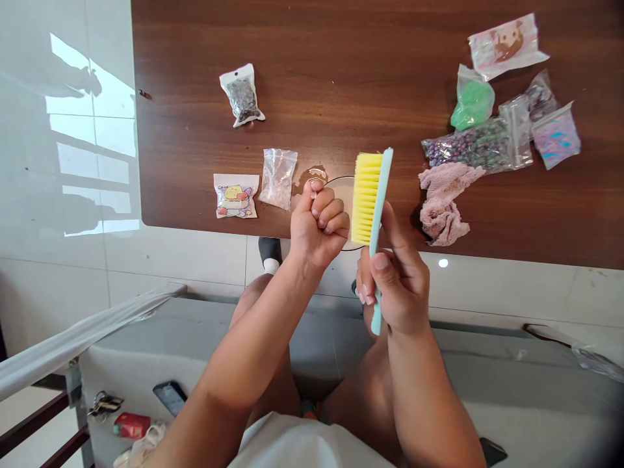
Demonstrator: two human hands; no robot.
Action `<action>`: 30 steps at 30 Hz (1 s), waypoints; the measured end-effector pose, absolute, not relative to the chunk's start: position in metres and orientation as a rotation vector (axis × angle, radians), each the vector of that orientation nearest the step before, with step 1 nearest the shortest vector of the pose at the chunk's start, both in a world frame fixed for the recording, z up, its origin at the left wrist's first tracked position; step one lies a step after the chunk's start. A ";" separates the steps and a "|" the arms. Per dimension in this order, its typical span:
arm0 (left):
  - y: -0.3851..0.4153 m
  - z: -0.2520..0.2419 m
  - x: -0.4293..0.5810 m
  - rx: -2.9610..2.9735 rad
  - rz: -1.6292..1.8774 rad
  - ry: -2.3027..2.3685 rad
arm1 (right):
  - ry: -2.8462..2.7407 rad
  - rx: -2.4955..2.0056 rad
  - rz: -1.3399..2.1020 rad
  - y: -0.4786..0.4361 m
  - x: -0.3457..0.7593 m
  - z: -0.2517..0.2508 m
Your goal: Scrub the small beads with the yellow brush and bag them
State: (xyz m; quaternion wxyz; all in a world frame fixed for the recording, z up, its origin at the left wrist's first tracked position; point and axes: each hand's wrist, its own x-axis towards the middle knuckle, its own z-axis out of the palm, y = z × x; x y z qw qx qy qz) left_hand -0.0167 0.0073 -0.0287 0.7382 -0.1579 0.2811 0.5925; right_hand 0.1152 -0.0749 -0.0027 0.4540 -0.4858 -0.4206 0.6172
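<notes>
My right hand (402, 279) grips a brush (381, 195) by its pale blue handle. The yellow bristles point left, and the brush stands nearly upright in the view. My left hand (322, 221) is closed just left of the bristles, palm up, with the thumb against the curled fingers. Whatever it may hold is too small or hidden to name. Behind both hands lies a round, pale plate-like thing (342, 188) at the table's front edge, largely covered. A wet patch (311, 174) shows on the wood beside it.
Left on the brown table (341, 78) lie a packet of dark beads (242, 97), a cartoon packet (236, 197) and a clear zip bag (279, 179). At right are a crumpled pink cloth (446, 201), a bead bag (478, 143), a green bag (472, 104) and other packets.
</notes>
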 end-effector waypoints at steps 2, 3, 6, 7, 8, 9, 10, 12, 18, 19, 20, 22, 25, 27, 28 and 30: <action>0.008 -0.024 -0.017 -0.348 1.334 0.577 | -1.057 -1.201 1.519 -0.075 0.114 -0.004; 0.009 -0.021 -0.017 -0.350 1.350 0.570 | -1.078 -1.206 1.510 -0.075 0.114 -0.004; 0.012 -0.016 -0.016 -0.320 1.359 0.627 | -1.136 -1.226 1.484 -0.076 0.115 -0.006; 0.012 -0.016 -0.016 -0.294 1.361 0.659 | -1.154 -1.235 1.474 -0.076 0.115 -0.006; 0.013 -0.016 -0.016 -0.266 1.369 0.689 | -1.181 -1.249 1.459 -0.077 0.116 -0.007; 0.013 -0.017 -0.015 -0.242 1.378 0.714 | -1.223 -1.272 1.437 -0.077 0.116 -0.007; 0.013 -0.017 -0.015 -0.224 1.390 0.734 | -1.282 -1.304 1.406 -0.078 0.117 -0.006; 0.012 -0.018 -0.014 -0.211 1.406 0.756 | -1.441 -1.394 1.337 -0.078 0.116 -0.006; 0.003 -0.011 0.000 -0.063 1.400 0.796 | -1.805 -1.544 1.109 -0.073 0.111 -0.004; 0.000 -0.010 0.003 -0.035 1.384 0.816 | -1.814 -1.566 1.053 -0.072 0.110 -0.005; -0.001 -0.009 0.006 -0.019 1.363 0.838 | -1.812 -1.592 0.999 -0.071 0.110 -0.005; -0.003 -0.008 0.009 -0.009 1.333 0.877 | -1.803 -1.631 0.956 -0.070 0.112 -0.005; -0.002 -0.009 0.006 -0.023 1.346 0.915 | -1.830 -1.584 1.110 -0.070 0.115 -0.003; -0.001 -0.009 0.004 -0.042 1.347 0.925 | -1.840 -1.546 1.180 -0.070 0.116 -0.002; -0.001 -0.009 0.003 -0.050 1.339 0.922 | -1.834 -1.548 1.168 -0.070 0.116 -0.002; 0.000 -0.010 0.002 -0.062 1.327 0.901 | -1.817 -1.578 1.101 -0.070 0.115 -0.003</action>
